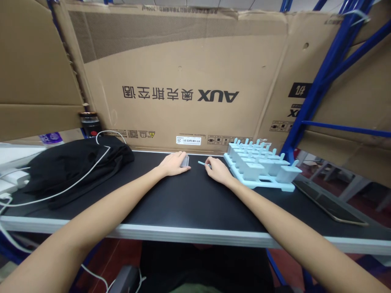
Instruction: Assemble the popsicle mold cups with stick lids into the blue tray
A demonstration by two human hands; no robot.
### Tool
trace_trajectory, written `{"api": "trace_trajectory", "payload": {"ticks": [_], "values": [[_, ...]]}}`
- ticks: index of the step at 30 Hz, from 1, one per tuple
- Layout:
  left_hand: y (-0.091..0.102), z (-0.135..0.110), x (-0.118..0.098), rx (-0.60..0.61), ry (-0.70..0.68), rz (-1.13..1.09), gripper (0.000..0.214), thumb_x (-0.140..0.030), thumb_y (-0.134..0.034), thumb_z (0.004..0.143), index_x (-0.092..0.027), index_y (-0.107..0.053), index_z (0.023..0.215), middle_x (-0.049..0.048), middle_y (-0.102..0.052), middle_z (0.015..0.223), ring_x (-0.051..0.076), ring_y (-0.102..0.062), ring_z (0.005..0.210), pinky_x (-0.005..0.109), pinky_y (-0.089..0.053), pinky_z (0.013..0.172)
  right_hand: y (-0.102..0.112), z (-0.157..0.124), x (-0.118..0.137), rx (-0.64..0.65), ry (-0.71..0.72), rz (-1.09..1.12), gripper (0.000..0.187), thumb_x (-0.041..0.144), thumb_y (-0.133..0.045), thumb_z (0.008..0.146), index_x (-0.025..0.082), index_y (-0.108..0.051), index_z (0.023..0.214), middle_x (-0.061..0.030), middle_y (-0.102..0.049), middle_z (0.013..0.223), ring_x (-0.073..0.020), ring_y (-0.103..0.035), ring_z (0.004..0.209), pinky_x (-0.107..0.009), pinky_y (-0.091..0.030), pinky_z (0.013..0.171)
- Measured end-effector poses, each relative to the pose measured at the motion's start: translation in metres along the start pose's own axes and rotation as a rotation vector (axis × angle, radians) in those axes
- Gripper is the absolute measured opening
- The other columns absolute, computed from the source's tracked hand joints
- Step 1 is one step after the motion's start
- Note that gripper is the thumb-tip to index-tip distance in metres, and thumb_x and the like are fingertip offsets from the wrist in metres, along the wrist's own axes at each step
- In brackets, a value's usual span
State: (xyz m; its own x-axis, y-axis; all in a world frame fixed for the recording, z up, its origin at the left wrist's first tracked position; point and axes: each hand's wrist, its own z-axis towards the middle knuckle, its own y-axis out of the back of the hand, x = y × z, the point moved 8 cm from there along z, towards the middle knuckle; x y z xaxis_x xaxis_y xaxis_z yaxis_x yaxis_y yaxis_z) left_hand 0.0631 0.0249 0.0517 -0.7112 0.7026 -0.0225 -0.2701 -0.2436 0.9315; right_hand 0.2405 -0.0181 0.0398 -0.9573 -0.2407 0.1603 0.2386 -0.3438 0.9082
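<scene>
My left hand (174,164) is closed around a small translucent plastic piece (185,161), which looks like a popsicle mold cup; my fingers hide much of it. Opposite, my right hand (218,170) pinches a thin light-blue stick (200,162) that points left toward the left hand. A short gap separates the two hands above the black tabletop. Just right of my right hand stands a light-blue popsicle mold rack (276,186). It bears several molds (253,171) with stick handles pointing up.
A tablet-like dark flat device (331,201) lies at the right. On the left are a black cloth (79,162), a white cable (82,177) and white adapters (14,179). A dark jar (91,125) stands behind. A cardboard wall (180,61) and blue posts (317,87) bound the table (189,203).
</scene>
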Motion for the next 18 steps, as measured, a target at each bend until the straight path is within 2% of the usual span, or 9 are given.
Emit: {"api": "trace_trajectory", "payload": {"ticks": [3, 5, 8, 10, 12, 15, 18], "values": [[-0.004, 0.000, 0.019, 0.009, 0.161, 0.022, 0.038, -0.053, -0.050, 0.085, -0.023, -0.047, 0.109, 0.0115, -0.063, 0.118, 0.032, -0.062, 0.104, 0.042, -0.047, 0.084, 0.002, 0.010, 0.009, -0.070, 0.012, -0.127, 0.031, 0.039, -0.043, 0.095, 0.017, -0.061, 0.108, -0.0153, -0.062, 0.115, -0.0301, -0.050, 0.111, -0.042, -0.041, 0.090], [-0.005, -0.002, 0.034, 0.021, 0.279, 0.045, 0.034, -0.048, -0.050, 0.084, -0.023, -0.046, 0.108, 0.0121, -0.064, 0.117, 0.033, -0.064, 0.102, 0.042, -0.048, 0.080, -0.002, 0.028, 0.024, -0.087, 0.076, -0.146, 0.039, 0.040, -0.039, 0.097, 0.016, -0.060, 0.118, -0.0172, -0.058, 0.124, -0.0319, -0.045, 0.118, -0.046, -0.039, 0.095], [-0.006, -0.005, 0.049, 0.042, 0.386, 0.082, 0.035, -0.046, -0.051, 0.084, -0.022, -0.045, 0.109, 0.0132, -0.066, 0.113, 0.034, -0.065, 0.101, 0.042, -0.048, 0.078, -0.024, 0.060, 0.051, 0.060, 0.212, -0.095, 0.043, 0.037, -0.038, 0.097, 0.020, -0.055, 0.132, -0.0133, -0.051, 0.139, -0.0295, -0.043, 0.125, -0.044, -0.039, 0.099], [-0.005, -0.006, 0.052, 0.052, 0.396, 0.088, 0.035, -0.045, -0.051, 0.083, -0.023, -0.045, 0.109, 0.0132, -0.067, 0.113, 0.035, -0.065, 0.102, 0.041, -0.049, 0.077, -0.039, 0.077, 0.063, 0.173, 0.238, -0.075, 0.041, 0.037, -0.042, 0.096, 0.022, -0.057, 0.131, -0.0111, -0.052, 0.140, -0.0284, -0.045, 0.124, -0.042, -0.040, 0.099], [-0.006, -0.005, 0.052, 0.059, 0.377, 0.080, 0.035, -0.045, -0.052, 0.083, -0.023, -0.045, 0.109, 0.0128, -0.067, 0.114, 0.035, -0.065, 0.102, 0.041, -0.049, 0.076, -0.046, 0.085, 0.069, 0.202, 0.224, -0.073, 0.036, 0.037, -0.045, 0.095, 0.020, -0.062, 0.122, -0.0130, -0.059, 0.132, -0.0283, -0.051, 0.119, -0.039, -0.042, 0.095], [-0.006, -0.003, 0.047, 0.058, 0.323, 0.063, 0.032, -0.042, -0.053, 0.083, -0.024, -0.045, 0.109, 0.0119, -0.066, 0.117, 0.034, -0.066, 0.101, 0.041, -0.049, 0.076, -0.042, 0.079, 0.069, 0.165, 0.211, -0.076, 0.028, 0.035, -0.049, 0.093, 0.016, -0.064, 0.105, -0.0157, -0.066, 0.113, -0.0262, -0.059, 0.105, -0.033, -0.044, 0.085], [-0.004, -0.003, 0.038, 0.033, 0.247, 0.031, 0.034, -0.047, -0.053, 0.085, -0.024, -0.045, 0.108, 0.0114, -0.066, 0.114, 0.033, -0.066, 0.098, 0.041, -0.049, 0.076, -0.028, 0.062, 0.060, 0.145, 0.221, -0.032, 0.022, 0.031, -0.056, 0.089, 0.016, -0.061, 0.103, -0.0133, -0.069, 0.101, -0.0224, -0.064, 0.089, -0.029, -0.044, 0.073]]}}
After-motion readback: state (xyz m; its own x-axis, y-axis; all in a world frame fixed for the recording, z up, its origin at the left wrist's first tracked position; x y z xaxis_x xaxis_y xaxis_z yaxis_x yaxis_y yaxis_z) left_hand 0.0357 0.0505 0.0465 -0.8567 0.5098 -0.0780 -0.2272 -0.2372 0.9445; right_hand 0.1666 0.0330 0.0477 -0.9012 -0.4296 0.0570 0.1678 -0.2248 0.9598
